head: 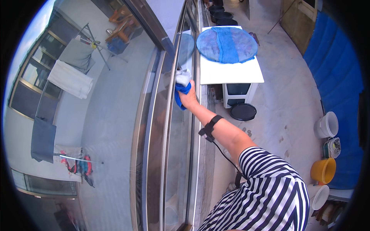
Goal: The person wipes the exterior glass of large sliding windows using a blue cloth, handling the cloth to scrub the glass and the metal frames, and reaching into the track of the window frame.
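Note:
My right hand (188, 96) reaches out at full arm's length, closed around a blue cloth (182, 89) with a whitish-grey cloth (183, 76) bunched above it. The cloths lie against the metal-framed sliding window (180, 121), beside a pane edge, and part of the blue one hangs below my fingers. A black strap with a small device and a cable (206, 132) is round my forearm. My left hand is out of view.
Right of the window, a white board (231, 72) on a white cabinet bears a round, blue net-covered rack (227, 44). A black lid (243, 112) lies on the floor. Several buckets (323, 170) line the blue sheeting (335, 75). Left, behind glass, cloths hang on a rack (70, 78).

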{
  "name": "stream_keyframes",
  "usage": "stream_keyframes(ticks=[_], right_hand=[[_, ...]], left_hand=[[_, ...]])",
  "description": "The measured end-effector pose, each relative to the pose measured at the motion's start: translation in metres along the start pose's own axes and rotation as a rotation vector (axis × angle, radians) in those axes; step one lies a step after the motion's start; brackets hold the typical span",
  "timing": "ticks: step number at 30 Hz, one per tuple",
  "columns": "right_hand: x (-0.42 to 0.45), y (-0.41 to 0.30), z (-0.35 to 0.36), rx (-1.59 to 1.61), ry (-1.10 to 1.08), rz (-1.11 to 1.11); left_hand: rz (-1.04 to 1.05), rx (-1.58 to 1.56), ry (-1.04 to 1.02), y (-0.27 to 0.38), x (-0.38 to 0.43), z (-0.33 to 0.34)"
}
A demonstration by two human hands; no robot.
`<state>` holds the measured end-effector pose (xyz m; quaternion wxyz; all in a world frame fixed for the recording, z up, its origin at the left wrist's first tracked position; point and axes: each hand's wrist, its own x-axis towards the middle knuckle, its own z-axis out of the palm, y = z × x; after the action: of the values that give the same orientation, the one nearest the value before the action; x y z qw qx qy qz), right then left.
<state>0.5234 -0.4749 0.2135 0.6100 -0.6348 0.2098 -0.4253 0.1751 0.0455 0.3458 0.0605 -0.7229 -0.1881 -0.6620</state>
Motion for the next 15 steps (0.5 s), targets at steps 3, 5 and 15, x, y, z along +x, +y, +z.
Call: stream_keyframes(ticks=[3,5,15], right_hand=[[-0.03,-0.01,0.006,0.183,-0.035,0.083],[-0.046,0.034,-0.005,0.202,0.032,0.121],[-0.219,0.031,-0.056,0.314,-0.638,0.644]], left_hand=[[-0.016,0.03,0.0,-0.012,-0.004,-0.005],[-0.029,-0.004,0.009,-0.007,-0.003,-0.001],[-0.067,-0.009,0.014,-0.015,-0.01,-0.007]])
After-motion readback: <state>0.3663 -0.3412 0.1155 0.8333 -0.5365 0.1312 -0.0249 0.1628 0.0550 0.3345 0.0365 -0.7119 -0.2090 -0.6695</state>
